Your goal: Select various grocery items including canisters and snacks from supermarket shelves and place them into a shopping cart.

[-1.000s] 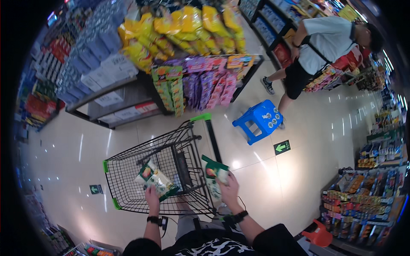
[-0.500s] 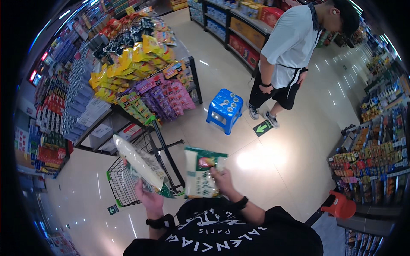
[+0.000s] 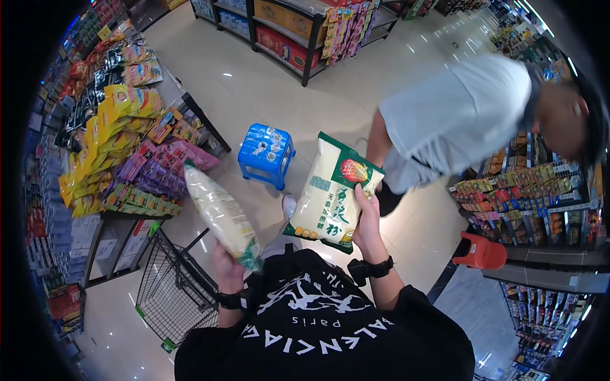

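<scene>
In my right hand [image 3: 368,222] is a pillow-shaped cream-and-green food bag [image 3: 325,198], its printed front facing up and a round red-and-yellow picture near the top. My thumb rests on its front edge, while the fingers go behind it. My left hand [image 3: 227,265] grips a second cream-and-green food bag [image 3: 221,209] by its lower part. That bag is turned nearly edge-on, tilted with its upper end leaning left. Both bags are held apart in front of my black shirt, and the fingers under the left one are partly hidden.
A wire shopping cart [image 3: 170,286] stands at lower left beside a rack of snack packets [image 3: 121,140]. Ahead is a blue stool [image 3: 265,152]; a red stool [image 3: 480,250] stands at right. A person in a white shirt [image 3: 457,114] is close on the right, near shelves [image 3: 521,197].
My view has swung right. The right-hand bag is higher and turned more squarely toward me. The person has come closer on the right, bent over and blurred. Both bags stay held.
</scene>
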Tool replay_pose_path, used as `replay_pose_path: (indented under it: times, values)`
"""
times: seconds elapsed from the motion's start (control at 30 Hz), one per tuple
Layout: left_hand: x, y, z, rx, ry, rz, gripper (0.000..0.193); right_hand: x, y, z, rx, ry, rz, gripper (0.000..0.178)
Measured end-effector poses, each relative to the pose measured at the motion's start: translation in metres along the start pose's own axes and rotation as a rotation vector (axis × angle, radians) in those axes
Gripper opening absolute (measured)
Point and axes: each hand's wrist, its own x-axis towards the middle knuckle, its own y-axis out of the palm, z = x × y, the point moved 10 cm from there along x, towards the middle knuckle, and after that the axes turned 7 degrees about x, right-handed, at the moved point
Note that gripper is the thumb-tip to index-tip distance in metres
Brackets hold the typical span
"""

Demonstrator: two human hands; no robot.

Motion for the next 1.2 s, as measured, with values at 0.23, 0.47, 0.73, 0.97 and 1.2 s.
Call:
replay_pose_path:
  times: [0.23, 0.47, 0.73, 0.97, 1.2]
  values:
    - [0.147, 0.114, -0.077, 0.903, 0.367, -0.268, 0.047, 0.135, 0.065, 0.043, -0.463, -0.268, 0.023, 0.023]
    - [0.271, 0.147, -0.068, 0.739, 0.259, -0.252, 0.067, 0.258, 0.125, 0.075, -0.523, -0.327, 0.080, 0.023]
    - [0.381, 0.163, -0.028, 0.252, 0.066, -0.388, 0.046, 0.409, 0.134, 0.118, -0.406, -0.297, 0.080, 0.025]
    - [0.511, 0.205, 0.030, -0.173, -0.062, -0.267, 0.035, 0.559, 0.160, 0.184, -0.421, -0.335, 0.154, 0.031]
    - [0.629, 0.275, 0.007, -0.332, 0.050, -0.208, 0.063, 0.714, 0.214, 0.220, -0.488, -0.200, 0.263, 0.029]
